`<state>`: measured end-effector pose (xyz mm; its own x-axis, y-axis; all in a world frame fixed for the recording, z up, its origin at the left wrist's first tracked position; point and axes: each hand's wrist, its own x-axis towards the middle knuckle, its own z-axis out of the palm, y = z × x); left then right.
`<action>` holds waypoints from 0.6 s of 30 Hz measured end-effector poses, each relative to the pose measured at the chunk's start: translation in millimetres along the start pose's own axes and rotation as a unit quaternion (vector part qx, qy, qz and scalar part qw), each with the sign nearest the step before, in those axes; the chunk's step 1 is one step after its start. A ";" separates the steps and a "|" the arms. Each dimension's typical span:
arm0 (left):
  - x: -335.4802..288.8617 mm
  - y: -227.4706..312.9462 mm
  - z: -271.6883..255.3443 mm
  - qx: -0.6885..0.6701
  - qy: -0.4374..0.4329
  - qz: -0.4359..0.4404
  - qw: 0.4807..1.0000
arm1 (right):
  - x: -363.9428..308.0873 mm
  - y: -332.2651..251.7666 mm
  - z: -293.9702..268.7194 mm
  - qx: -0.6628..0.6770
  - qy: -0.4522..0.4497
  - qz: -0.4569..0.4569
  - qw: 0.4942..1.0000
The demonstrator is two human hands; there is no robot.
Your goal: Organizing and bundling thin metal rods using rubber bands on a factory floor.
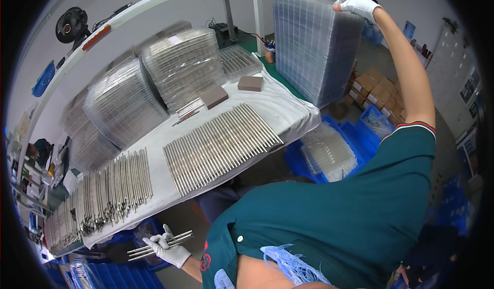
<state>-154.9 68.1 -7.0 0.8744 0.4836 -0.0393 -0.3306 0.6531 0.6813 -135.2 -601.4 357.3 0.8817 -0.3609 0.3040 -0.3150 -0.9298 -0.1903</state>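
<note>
My left hand (172,251), in a white glove with some bare fingertips, is closed round several thin metal rods (178,238) just off the table's near edge. My right arm reaches up to the far right. There my gloved right hand (358,6) is bent over the top edge of a tall stack of clear plastic trays (316,47), its fingers gripping a tray at the top. On the white cloth, a row of metal rods (218,150) lies side by side in front of me. Another, less even heap of rods (113,188) lies to its left.
Wrapped stacks of clear trays (185,65) stand along the table's back, with two brown blocks (214,97) before them. Blue bins (355,134) with clear plastic pieces stand right of the table, cartons (373,88) beyond. A white shelf frame (170,1) carries a black fan (71,25).
</note>
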 end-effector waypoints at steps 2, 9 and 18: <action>-5.4 1.0 4.2 0.006 0.012 0.004 1.000 | 0.2 -5.5 -2.6 0.025 0.014 0.012 1.000; -8.2 4.3 10.3 0.014 0.036 0.013 0.999 | 14.5 9.4 -9.5 0.032 -0.012 0.094 0.995; 3.7 -5.1 -11.4 0.002 0.047 0.011 0.999 | 27.6 -0.3 -5.3 -0.262 0.093 0.027 0.960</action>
<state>-154.1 73.2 -18.9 0.8296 0.5504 -0.0936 -0.3468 0.6394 0.6863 -112.6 -611.5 370.7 0.7963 -0.3707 0.4781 -0.5352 -0.8001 0.2710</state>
